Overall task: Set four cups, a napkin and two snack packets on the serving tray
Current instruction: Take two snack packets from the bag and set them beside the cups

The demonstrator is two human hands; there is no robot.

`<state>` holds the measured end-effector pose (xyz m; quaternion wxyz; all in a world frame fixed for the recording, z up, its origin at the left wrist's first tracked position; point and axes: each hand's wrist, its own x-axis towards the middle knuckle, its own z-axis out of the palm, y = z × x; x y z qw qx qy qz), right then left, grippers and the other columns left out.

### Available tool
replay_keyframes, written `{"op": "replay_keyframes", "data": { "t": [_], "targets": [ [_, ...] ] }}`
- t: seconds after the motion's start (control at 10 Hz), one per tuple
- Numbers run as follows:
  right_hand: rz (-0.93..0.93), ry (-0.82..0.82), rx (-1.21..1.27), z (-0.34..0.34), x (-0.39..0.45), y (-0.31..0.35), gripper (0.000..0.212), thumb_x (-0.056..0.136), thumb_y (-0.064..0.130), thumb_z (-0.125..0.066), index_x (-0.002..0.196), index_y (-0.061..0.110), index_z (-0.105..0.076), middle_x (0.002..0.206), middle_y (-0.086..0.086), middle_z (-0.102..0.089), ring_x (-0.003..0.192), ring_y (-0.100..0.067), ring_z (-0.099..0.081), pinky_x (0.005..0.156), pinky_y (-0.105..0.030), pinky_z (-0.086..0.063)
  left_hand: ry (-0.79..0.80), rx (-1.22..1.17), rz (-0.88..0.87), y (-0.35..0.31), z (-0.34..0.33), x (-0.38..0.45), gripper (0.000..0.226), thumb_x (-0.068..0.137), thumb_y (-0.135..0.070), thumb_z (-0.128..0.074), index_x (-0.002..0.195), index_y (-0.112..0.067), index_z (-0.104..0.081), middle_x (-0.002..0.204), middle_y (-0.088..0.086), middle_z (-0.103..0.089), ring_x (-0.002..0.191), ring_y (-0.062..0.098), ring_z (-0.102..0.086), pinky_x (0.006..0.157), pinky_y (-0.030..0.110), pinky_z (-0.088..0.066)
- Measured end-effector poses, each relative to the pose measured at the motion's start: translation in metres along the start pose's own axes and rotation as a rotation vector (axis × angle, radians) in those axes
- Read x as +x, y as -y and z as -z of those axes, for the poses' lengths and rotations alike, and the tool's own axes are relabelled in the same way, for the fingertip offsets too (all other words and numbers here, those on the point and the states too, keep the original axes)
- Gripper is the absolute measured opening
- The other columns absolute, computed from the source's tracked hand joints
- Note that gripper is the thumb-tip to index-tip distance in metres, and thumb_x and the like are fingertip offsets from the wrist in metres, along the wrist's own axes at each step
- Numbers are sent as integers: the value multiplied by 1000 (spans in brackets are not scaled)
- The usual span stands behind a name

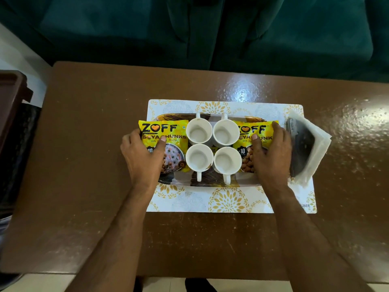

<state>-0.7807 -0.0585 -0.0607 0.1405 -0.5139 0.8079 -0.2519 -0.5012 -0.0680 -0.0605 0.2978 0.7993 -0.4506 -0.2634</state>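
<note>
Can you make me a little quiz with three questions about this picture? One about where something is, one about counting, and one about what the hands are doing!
1. Where is the pile of napkins?
A. on the tray
B. right of the tray, on the placemat
C. on the sofa

2. How many white cups are on the tray?
A. two
B. three
C. four

3. What are the hands doing?
A. gripping the packets at the tray's ends
B. lifting a cup
C. hanging free

Answers: 1 B, the napkins lie beside the tray. 2 C, the cups make two rows of two. 3 A, the left hand and right hand each hold a packet.
</note>
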Motion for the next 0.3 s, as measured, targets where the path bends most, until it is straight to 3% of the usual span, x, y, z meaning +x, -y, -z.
{"op": "replay_keyframes", "data": {
  "t": [0.1, 0.3],
  "targets": [
    [-5, 12, -13, 2, -1, 1, 59, 103, 35, -58, 150, 3, -42, 149, -20, -48, 141, -36, -42, 113, -46, -37, 3, -11, 7, -2, 2, -1, 56, 90, -35, -77, 135, -8, -57, 132, 13, -53, 132, 30, -46, 102, 35, -38],
    [62, -32, -85, 13, -8, 11, 57, 106, 37, -51, 148, 0, -43, 152, -24, -45, 144, -39, -39, 116, -47, -34, -71, 43, -20, -11, 9, -11, 60, 92, -34, -70, 144, -14, -49, 144, 7, -50, 139, 27, -45, 117, 55, -27]
  ]
}}
